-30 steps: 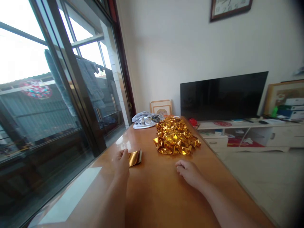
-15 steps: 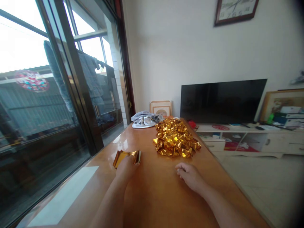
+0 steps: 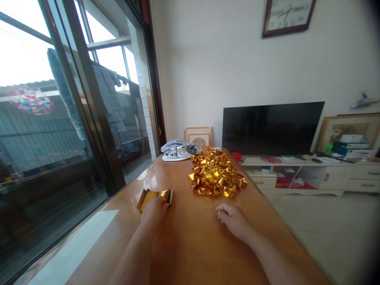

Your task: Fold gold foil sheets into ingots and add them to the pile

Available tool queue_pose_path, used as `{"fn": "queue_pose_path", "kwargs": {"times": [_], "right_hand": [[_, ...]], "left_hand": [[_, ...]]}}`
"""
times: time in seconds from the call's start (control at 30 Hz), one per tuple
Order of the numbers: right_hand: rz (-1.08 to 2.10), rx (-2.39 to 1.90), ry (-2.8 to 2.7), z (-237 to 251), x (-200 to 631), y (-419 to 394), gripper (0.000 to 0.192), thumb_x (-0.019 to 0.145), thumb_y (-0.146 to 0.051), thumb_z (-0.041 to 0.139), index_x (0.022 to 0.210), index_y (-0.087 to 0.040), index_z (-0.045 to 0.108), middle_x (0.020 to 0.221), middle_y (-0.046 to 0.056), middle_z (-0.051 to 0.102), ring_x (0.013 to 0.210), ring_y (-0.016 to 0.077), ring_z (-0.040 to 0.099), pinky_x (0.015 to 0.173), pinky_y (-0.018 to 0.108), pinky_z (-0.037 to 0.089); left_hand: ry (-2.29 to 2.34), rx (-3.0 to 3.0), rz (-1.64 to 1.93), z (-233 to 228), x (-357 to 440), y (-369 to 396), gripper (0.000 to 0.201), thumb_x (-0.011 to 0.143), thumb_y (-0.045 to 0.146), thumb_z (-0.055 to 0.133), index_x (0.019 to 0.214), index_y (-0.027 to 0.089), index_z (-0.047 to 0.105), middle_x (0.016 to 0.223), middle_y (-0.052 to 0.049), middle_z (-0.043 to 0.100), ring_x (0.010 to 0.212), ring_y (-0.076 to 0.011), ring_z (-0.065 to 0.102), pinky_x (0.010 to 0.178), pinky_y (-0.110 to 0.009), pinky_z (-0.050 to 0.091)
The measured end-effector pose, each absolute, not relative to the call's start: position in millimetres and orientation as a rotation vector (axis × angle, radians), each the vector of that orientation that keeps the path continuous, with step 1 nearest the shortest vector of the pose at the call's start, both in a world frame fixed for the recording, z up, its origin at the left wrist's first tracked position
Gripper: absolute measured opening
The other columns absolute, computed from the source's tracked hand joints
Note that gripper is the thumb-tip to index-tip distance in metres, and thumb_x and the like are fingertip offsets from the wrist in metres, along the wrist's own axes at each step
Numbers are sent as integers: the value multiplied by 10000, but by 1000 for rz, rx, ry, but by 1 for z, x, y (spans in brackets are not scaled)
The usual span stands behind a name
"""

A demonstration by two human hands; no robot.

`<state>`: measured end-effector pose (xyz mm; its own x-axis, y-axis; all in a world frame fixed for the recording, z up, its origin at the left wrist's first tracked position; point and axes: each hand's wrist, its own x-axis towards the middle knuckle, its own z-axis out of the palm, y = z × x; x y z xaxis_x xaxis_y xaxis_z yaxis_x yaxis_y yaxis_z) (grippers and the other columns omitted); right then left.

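My left hand [image 3: 154, 213] rests on a small stack of shiny gold foil paper [image 3: 146, 196], its fingers curled round the right side. The stack's side edges bend upward, and the fingertips are partly hidden. Across the table my right hand [image 3: 233, 219] lies on the wood with its fingers curled in, and nothing shows in it. Beyond it, a heap of folded gold foil pieces [image 3: 216, 176] stretches toward the table's far end.
The brown wooden table [image 3: 184, 245] has a pale rectangular sheet [image 3: 80, 245] along its left side. A grey and white bundle [image 3: 179, 150] sits at the far end. Glass doors [image 3: 59, 158] stand at the left; a television [image 3: 273, 128] on a white cabinet [image 3: 335, 176] is at the right.
The whole view has shifted slightly, so things appear a little further left. Both hands keep nearly the same pose, and the foil paper stays under my left hand.
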<state>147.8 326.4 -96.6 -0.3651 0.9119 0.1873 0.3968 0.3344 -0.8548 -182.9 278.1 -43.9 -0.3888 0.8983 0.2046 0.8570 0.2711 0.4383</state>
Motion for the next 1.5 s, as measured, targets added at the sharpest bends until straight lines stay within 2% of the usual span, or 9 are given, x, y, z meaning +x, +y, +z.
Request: {"fn": "queue_pose_path", "kwargs": {"times": [0.27, 0.67, 0.97, 1.17, 1.5], "right_hand": [[950, -1149, -1926, -95, 149, 326, 240, 825, -271, 500, 920, -189, 705, 748, 12, 683, 668, 171, 600, 603, 256, 410], [979, -1158, -1926, -94, 151, 324, 241, 823, -298, 501, 908, -194, 702, 741, 15, 674, 676, 177, 596, 610, 260, 415], [988, -1148, -1932, -95, 152, 325, 246, 830, -302, 498, 919, -195, 700, 760, 15, 677, 671, 176, 595, 616, 268, 416], [988, -1132, -1928, -100, 152, 329, 252, 831, -311, 500, 917, -187, 702, 761, 21, 672, 680, 180, 593, 612, 270, 412], [1001, -1117, -1946, -100, 153, 328, 246, 852, -333, 498, 922, -198, 691, 772, 6, 659, 713, 187, 599, 631, 277, 414]], "left_hand": [[2499, 1699, 709, -46, -184, 280, 280, 913, 260, 478, 725, 179, 669, 846, -108, 718, 809, -232, 639, 629, -290, 345], [2613, 1466, 733, -47, -187, 277, 195, 873, 365, 563, 838, 259, 723, 940, -76, 750, 888, -264, 658, 652, -290, 388], [2604, 1391, 798, -44, -186, 275, 165, 841, 371, 598, 788, 255, 702, 869, -59, 732, 817, -252, 652, 606, -292, 346], [2600, 1367, 880, -41, -183, 272, 254, 852, 453, 594, 737, 241, 674, 831, -33, 723, 794, -224, 642, 603, -276, 339], [2637, 1319, 1039, -37, -185, 273, 357, 904, 532, 502, 921, 257, 729, 892, -70, 727, 809, -267, 654, 611, -309, 362]]}}
